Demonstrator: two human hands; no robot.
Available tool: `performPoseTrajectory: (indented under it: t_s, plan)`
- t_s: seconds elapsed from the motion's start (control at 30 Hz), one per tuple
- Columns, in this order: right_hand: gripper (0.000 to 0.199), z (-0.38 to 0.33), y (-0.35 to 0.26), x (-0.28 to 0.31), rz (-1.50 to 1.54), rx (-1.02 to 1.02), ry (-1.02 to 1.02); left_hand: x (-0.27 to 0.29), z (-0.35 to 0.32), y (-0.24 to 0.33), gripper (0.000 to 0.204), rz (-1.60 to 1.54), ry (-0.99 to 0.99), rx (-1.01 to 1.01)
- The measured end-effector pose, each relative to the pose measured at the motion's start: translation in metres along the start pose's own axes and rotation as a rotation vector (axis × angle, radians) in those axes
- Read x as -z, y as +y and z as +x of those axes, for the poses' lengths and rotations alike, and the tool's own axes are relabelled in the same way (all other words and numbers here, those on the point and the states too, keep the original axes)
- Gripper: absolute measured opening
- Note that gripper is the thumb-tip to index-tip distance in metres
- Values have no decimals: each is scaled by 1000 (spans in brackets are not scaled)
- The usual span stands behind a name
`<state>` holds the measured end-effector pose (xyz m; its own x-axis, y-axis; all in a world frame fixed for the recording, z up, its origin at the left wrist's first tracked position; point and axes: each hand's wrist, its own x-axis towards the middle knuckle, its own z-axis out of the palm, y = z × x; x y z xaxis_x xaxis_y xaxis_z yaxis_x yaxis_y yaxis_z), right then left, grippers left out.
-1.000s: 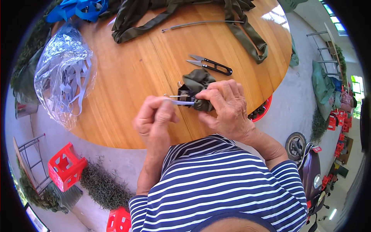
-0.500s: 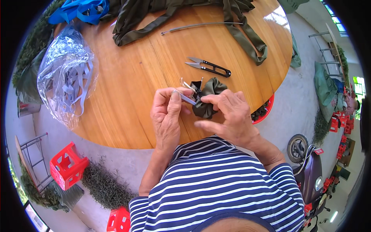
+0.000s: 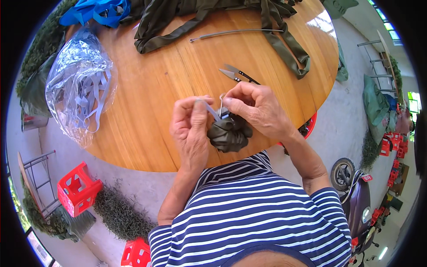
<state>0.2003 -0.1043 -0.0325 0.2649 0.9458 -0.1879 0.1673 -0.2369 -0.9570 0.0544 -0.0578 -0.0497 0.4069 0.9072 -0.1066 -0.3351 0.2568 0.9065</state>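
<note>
1. Green fabric bunch: one, between the two hands, near the close edge of the one tabletop; whether they touch cannot be told.
2. Left hand: grip pinched, thumb to forefinger, on one pale strip running to the bunch.
3. Right hand: grip pinched on one thin metal piece rising from the bunch.
4. Farther off: one pair of snips, one slender rod, one clear bag with tangled ribbons, uncountable.
</note>
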Motion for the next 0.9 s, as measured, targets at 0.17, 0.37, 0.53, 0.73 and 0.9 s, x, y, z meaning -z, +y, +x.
performPoseTrajectory:
  t_s: [0.17, 0.37, 0.53, 0.73, 0.9]
  plan:
    - [14, -2, 12, -15, -344, 597, 449, -5, -9, 9, 15, -126, 8, 195]
    - [21, -5, 12, -41, -125, 646, 482, -2, -13, -9, 11, -137, 25, 38]
    - [23, -12, 11, -42, 440, 310, 377, -8, -10, -5, 9, 4, -20, -190]
    - [20, -11, 21, -42, 25, 580, 500, 1, -13, -10, 4, 330, -178, -340]
    - [21, -8, 21, -34, 62, 595, 452, 5, -20, -6, 3, 321, -220, -189]
